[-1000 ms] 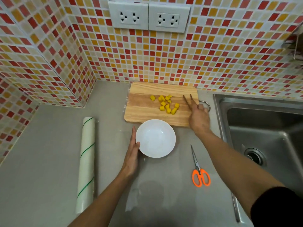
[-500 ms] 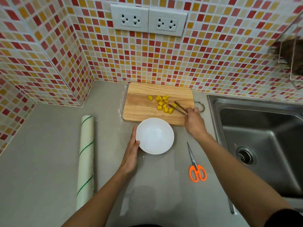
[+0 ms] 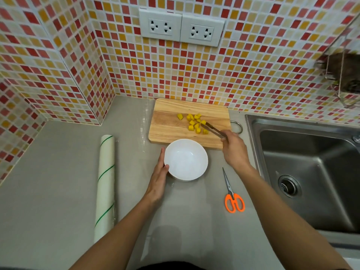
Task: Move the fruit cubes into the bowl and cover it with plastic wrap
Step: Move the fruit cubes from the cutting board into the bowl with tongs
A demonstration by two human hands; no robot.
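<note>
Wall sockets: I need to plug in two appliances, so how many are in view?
2: the left socket plate and the right socket plate, side by side on the tiled wall above the cutting board.

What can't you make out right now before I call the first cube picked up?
Head view only:
- Whether the tongs actually pinch a fruit cube: tips too small, blurred among the cubes.
- Right hand fingers on the tongs: hidden behind the hand's back.
- Exact cube count: pieces overlap.
- Dark thing in the wire rack: blurred, cut by the right edge.
- Left hand palm against the bowl: hidden underneath.
</note>
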